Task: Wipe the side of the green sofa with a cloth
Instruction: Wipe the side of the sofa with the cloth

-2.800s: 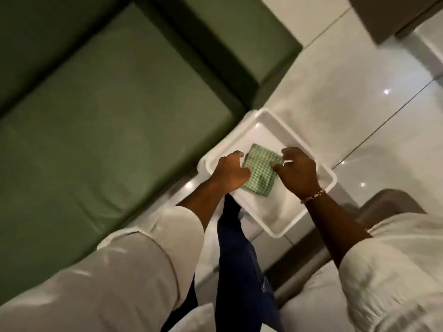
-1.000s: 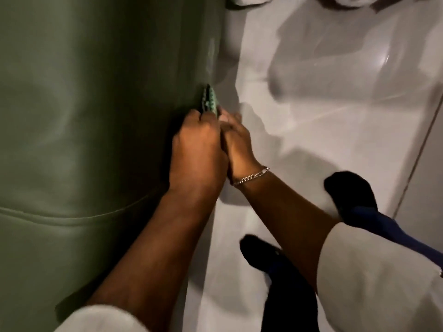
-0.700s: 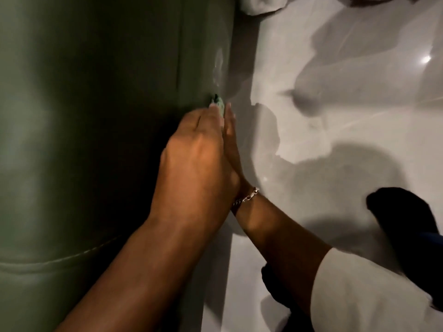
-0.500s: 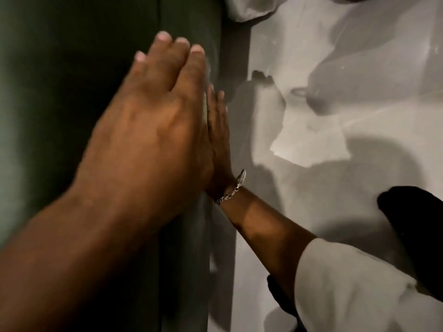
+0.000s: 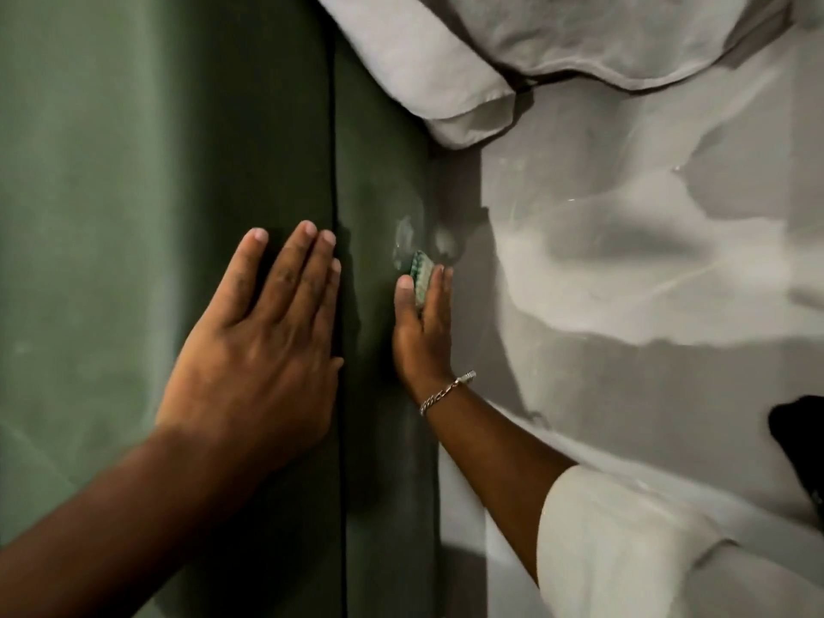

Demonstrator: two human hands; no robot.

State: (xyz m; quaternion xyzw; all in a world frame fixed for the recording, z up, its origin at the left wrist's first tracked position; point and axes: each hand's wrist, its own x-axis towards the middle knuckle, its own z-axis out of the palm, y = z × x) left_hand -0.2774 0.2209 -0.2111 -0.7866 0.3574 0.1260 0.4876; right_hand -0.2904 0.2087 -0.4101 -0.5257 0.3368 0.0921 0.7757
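Note:
The green sofa [image 5: 133,171] fills the left half of the head view, its dark side panel [image 5: 379,439] running down the middle. My right hand [image 5: 421,332], with a chain bracelet on the wrist, presses the green checked cloth [image 5: 420,272] flat against that side panel; only the cloth's top edge shows above my fingertips. My left hand [image 5: 263,350] lies flat on the sofa's top surface next to the seam, fingers spread, holding nothing.
A glossy white tiled floor [image 5: 646,283] lies to the right of the sofa. Pale fabric [image 5: 446,73] hangs in at the top centre. A dark socked foot [image 5: 798,443] shows at the right edge. My white sleeve [image 5: 624,550] covers the lower right.
The cloth went from the white tray to the sofa's side. My left hand came off the right one and now rests flat on the sofa top, while the right slid along the panel.

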